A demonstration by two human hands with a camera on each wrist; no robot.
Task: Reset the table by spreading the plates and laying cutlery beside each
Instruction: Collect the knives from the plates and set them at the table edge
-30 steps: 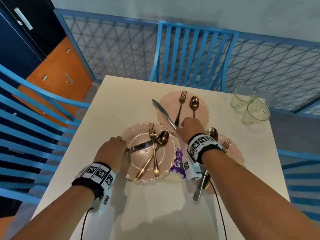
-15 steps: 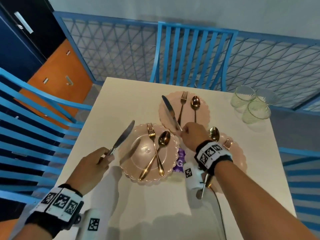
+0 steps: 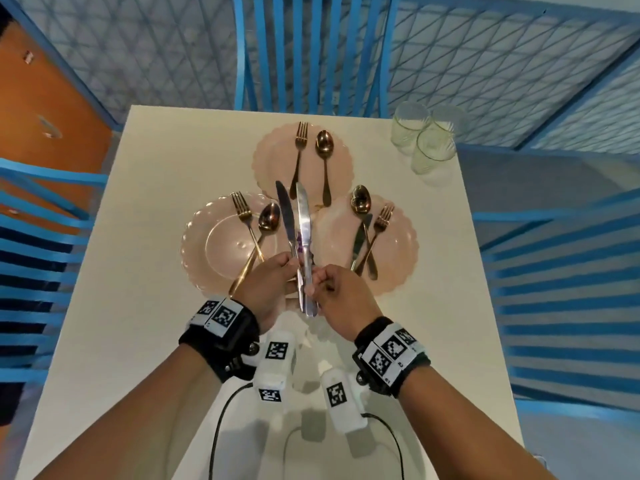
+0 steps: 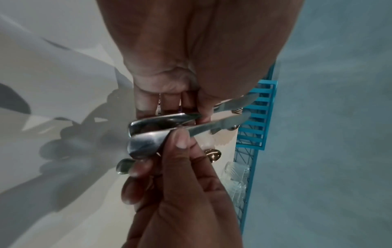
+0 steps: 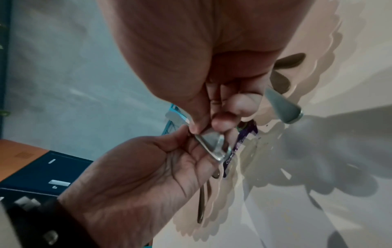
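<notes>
Three scalloped pink plates sit bunched together mid-table: the left plate (image 3: 207, 258), the far plate (image 3: 273, 157) and the right plate (image 3: 398, 251). The left and far plates each carry a gold fork and a gold spoon. A spoon, a fork and a third knife (image 3: 359, 242) lie on the right plate. Above the gap between the plates my left hand (image 3: 272, 282) grips one silver knife (image 3: 285, 216) by its handle. My right hand (image 3: 337, 292) pinches a second silver knife (image 3: 304, 230) against it. The left wrist view shows both handles (image 4: 157, 132) side by side.
Three clear glasses (image 3: 424, 140) stand at the table's far right corner. A purple packet (image 5: 241, 141) lies between the plates under the knives. Blue slatted chairs (image 3: 311, 53) close in on the far, left and right sides. The near half of the white table (image 3: 138, 341) is bare.
My left hand swung its knife in from the left of the plate to the middle. My right hand lifted the far plate's knife and brought it alongside.
</notes>
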